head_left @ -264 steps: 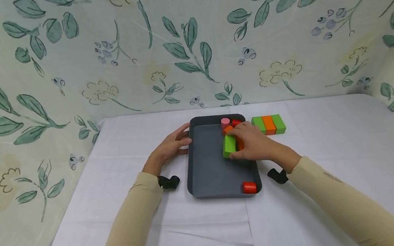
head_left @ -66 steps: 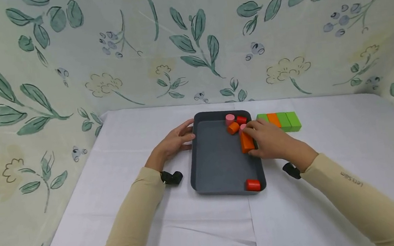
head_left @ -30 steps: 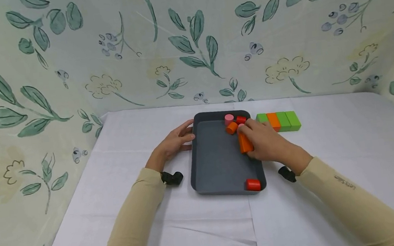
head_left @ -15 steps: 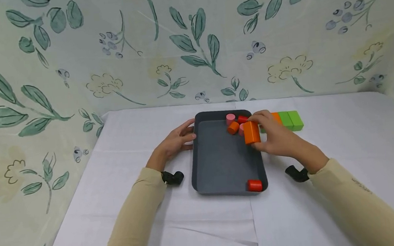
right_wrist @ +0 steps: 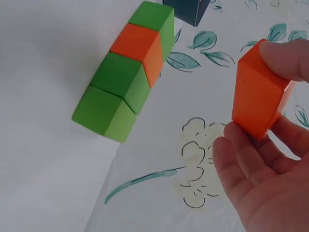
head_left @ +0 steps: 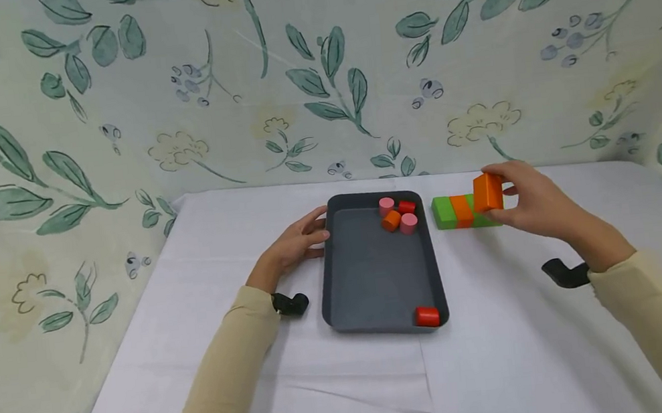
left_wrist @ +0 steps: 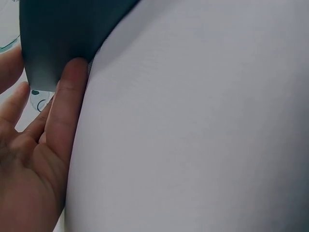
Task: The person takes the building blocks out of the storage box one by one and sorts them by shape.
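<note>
My right hand (head_left: 539,205) pinches an orange rectangular block (head_left: 487,193) between thumb and fingertips, raised above the table to the right of the tray. Below and left of it a row of blocks lies side by side: a green one (right_wrist: 153,17), an orange block (right_wrist: 137,42), then two more green ones. The held block overlaps the row's right end in the head view. My left hand (head_left: 294,245) rests against the left side of a dark grey tray (head_left: 369,283), its fingers nearly straight along the wall.
Grouped at the tray's far right are two pink cylinders (head_left: 408,223), an orange cylinder (head_left: 391,220) and a red one (head_left: 406,206). Another red cylinder (head_left: 427,316) lies in the near right corner. A patterned cloth (head_left: 206,112) hangs behind the white-covered table (head_left: 350,393).
The right hand has lifted the orange block out of the tray and carried it right, over the row's right end. Earlier, a green block left the tray and joined the row. The left hand stays put.
</note>
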